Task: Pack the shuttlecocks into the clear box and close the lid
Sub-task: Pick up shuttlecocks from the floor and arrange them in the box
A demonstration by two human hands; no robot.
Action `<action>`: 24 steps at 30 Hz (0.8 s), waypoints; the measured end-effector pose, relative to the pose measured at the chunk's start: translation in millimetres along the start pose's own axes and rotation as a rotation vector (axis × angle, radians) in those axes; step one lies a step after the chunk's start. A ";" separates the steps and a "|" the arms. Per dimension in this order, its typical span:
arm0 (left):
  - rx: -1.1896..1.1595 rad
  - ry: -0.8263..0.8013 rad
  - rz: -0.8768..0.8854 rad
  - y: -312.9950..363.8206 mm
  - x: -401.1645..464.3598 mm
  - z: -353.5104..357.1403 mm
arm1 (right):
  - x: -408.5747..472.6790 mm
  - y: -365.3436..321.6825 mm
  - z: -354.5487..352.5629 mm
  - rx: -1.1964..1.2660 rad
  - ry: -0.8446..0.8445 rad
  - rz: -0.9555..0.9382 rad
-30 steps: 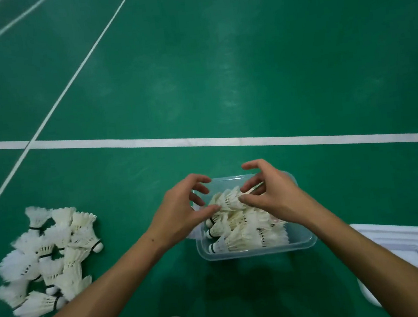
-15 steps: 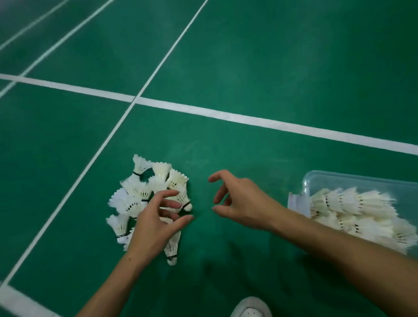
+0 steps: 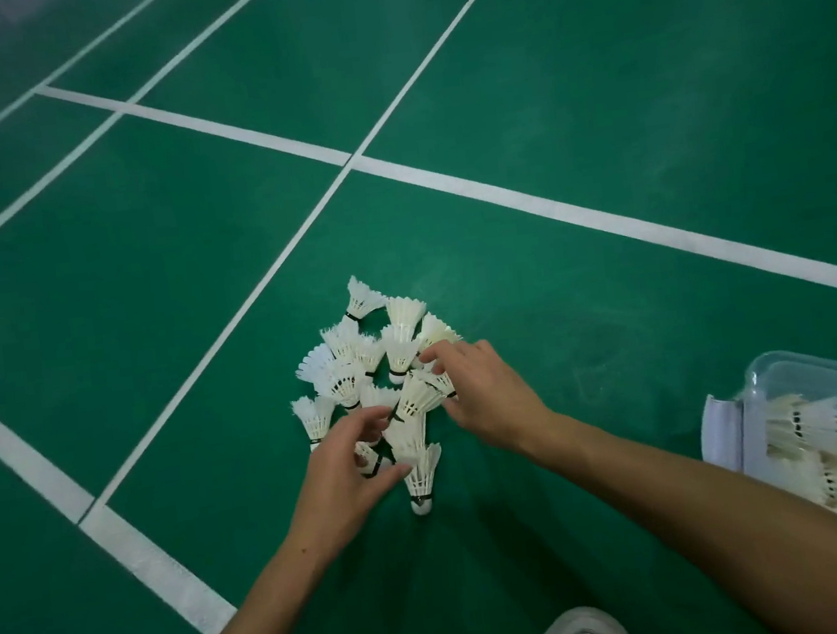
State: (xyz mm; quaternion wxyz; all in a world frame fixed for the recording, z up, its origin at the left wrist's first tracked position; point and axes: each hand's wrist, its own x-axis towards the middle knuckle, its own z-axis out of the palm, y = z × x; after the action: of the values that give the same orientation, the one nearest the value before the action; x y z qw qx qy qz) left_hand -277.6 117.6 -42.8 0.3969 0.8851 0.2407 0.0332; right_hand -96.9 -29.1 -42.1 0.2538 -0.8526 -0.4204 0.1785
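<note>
A pile of white feather shuttlecocks [image 3: 359,359] lies on the green court floor in the middle of the view. My left hand [image 3: 343,479] is at the pile's near edge, fingers and thumb curled around a shuttlecock [image 3: 370,462] with a black band. My right hand [image 3: 486,395] reaches in from the right and pinches another shuttlecock [image 3: 422,394] between fingers and thumb. The clear box [image 3: 772,363] stands open at the right edge, partly cut off, with several shuttlecocks [image 3: 831,428] stacked inside. The lid is out of view.
White court lines [image 3: 442,172] cross the floor behind and to the left of the pile. A white shoe [image 3: 586,632] shows at the bottom edge. The box has a white latch [image 3: 723,434] on its left end.
Both hands left the box and moved left onto the loose pile. The view swung left, so the box now sits at the right edge. Both hands went from open to closing on shuttlecocks.
</note>
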 end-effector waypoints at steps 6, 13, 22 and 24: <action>0.187 -0.101 0.049 6.7 16.5 15.9 | 16.6 11.5 6.5 -0.138 0.008 -0.097; 0.341 -0.186 -0.008 6.3 14.4 18.1 | 19.2 27.5 4.6 -0.191 -0.023 0.042; 0.158 -0.274 -0.001 23.3 5.9 14.0 | -28.6 48.7 -40.9 -0.026 0.032 0.164; 0.100 -0.258 0.047 45.6 6.9 14.7 | -51.3 53.2 -66.1 0.099 0.125 0.190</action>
State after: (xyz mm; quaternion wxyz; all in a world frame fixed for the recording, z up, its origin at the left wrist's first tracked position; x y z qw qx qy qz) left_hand -249.6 84.7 -21.0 0.3792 0.9061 0.1681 -0.0838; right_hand -59.2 -116.8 -15.0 0.3030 -0.8846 -0.3117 0.1688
